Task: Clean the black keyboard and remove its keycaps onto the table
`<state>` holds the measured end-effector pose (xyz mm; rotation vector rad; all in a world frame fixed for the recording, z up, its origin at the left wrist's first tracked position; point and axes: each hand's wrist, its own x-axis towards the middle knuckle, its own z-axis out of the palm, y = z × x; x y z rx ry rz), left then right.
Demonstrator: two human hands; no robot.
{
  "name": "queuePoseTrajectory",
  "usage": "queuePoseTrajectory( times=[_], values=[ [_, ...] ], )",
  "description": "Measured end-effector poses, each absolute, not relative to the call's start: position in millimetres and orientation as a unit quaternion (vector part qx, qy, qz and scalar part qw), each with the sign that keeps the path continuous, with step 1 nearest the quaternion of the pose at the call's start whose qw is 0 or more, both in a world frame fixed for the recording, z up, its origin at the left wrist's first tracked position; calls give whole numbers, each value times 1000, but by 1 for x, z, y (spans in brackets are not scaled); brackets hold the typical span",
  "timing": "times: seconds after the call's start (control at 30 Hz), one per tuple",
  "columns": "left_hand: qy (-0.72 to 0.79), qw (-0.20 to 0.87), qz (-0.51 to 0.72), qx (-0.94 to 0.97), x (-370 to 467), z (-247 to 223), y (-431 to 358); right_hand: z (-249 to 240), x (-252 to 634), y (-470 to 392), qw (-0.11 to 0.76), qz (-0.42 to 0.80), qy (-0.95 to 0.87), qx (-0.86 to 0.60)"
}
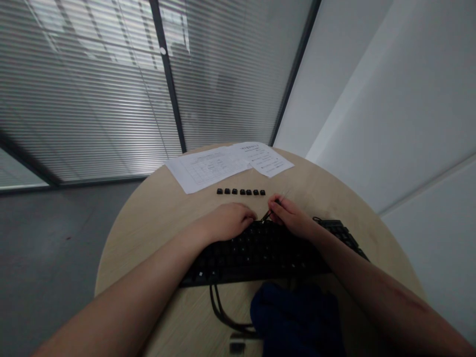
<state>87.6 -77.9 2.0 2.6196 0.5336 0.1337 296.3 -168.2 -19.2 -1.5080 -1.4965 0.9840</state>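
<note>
The head view takes in slatted blinds [92, 99] behind framed glass, with a pale wall [409, 99] to the right. Below them stands a round wooden table [130, 248]. The black keyboard [256, 253] lies on the table's near half, directly in front of the person; its long axis runs left to right, its right end reaching past the right forearm. Near its close edge is a bunched dark blue cloth [297, 317], with a dark cable [223, 315] looping out beside it (a small blurred object [237, 343] sits near the loop). Printed sheets [211, 166] overlap at the table's far side.

The left hand [232, 220] rests palm down over the keyboard's far edge, left of its middle, fingers bent; whether they clamp anything I cannot tell. The right hand [288, 214] holds a slim dark tool [267, 215] in a narrow pinch between thumb and fingers. The tool slants, its lower end pointing down and left to the keyboard's far edge (thin wires show above the fingers). Smallest are seven black keycaps [242, 192], in a left-to-right row beyond the keyboard.
</note>
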Motion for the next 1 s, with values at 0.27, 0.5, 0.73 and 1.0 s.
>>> queuePoseTrajectory(
  times=[0.27, 0.5, 0.73, 1.0],
  values=[
    [221, 175, 60, 958, 96, -15, -72, -21, 300, -173, 363, 365, -639, -572],
    [223, 180, 77, 955, 96, -18, -69, -13, 290, -181, 302, 258, -726, -562],
    [225, 186, 82, 953, 95, -19, -69, -32, 297, -180, 363, 246, -702, -562],
    [213, 237, 175, 931, 93, -10, -72, -39, 299, -179, 410, 309, -659, -550]
  ],
)
